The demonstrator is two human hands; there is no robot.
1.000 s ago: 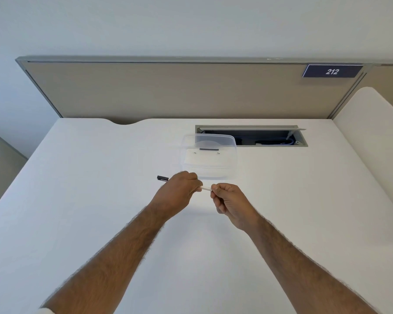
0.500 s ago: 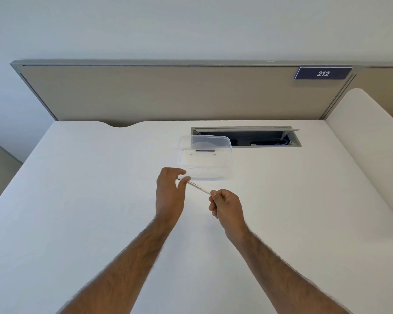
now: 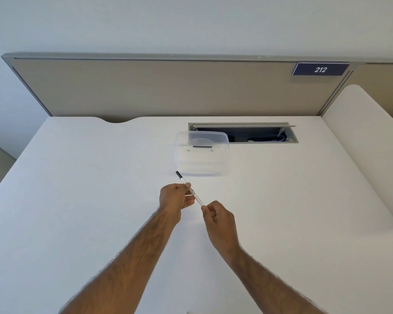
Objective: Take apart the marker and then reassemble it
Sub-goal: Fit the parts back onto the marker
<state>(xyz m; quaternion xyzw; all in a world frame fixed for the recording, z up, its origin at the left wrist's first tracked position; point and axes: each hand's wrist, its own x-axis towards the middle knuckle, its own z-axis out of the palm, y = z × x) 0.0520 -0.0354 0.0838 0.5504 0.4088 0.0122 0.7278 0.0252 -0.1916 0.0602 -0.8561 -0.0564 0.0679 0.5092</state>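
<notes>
Head view, looking down on a white bench (image 3: 77, 200) with two bare forearms reaching in from the lower edge; between the hands, a thin white marker (image 3: 192, 191) with a black cap at its far-left end, held clear above the bench and slanting from upper left down to lower right; left hand (image 3: 175, 199) pinched on the marker near its middle, thumb and fingertips closed around the barrel, black-capped end sticking out past the knuckles toward the far side; right hand (image 3: 216, 215) curled shut on the marker's near end, fingertips meeting at the barrel's tip, rest of the fingers folded in; hands near each other, not touching, a short stretch of bare barrel showing between them; marker seemingly in one piece, cap on; small print along the barrel, too small to read. Just beyond the capped end, a clear plastic box (image 3: 201, 152) resting on the bench, lid tilted up at the back, something pale inside, contents hard to tell; behind and to the right of it, an open cable slot (image 3: 254, 132) sunk into the bench, dark inside; farther back, a tan divider panel (image 3: 157, 87) carrying a dark sign (image 3: 320, 69) marked 212.
</notes>
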